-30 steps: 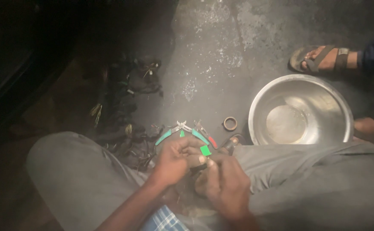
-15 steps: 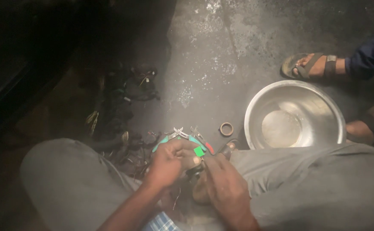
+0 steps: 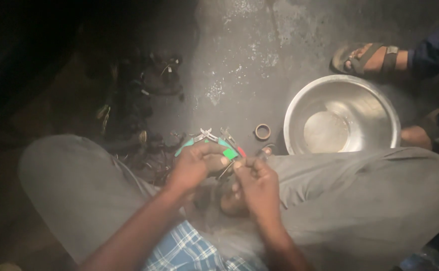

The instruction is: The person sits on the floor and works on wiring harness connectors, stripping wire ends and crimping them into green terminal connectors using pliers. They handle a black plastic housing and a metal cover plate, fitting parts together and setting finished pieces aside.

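A pair of small pliers with green and red grips (image 3: 207,143) is held in the left hand (image 3: 195,165), fingers wrapped around the handles, the steel nose pointing away from the body. A thin, small piece, too blurred to be identified, is pinched between the fingertips of the right hand (image 3: 256,181), just beside the left. Beyond both hands a small dark ring (image 3: 262,131) lies on the grey concrete floor (image 3: 239,60); further right stands a round steel bowl (image 3: 342,116). Left of the hands, a dark tangle of wires (image 3: 139,100) is heaped. The work is best served by a firm pinch, with both hands kept braced close together over the lap.
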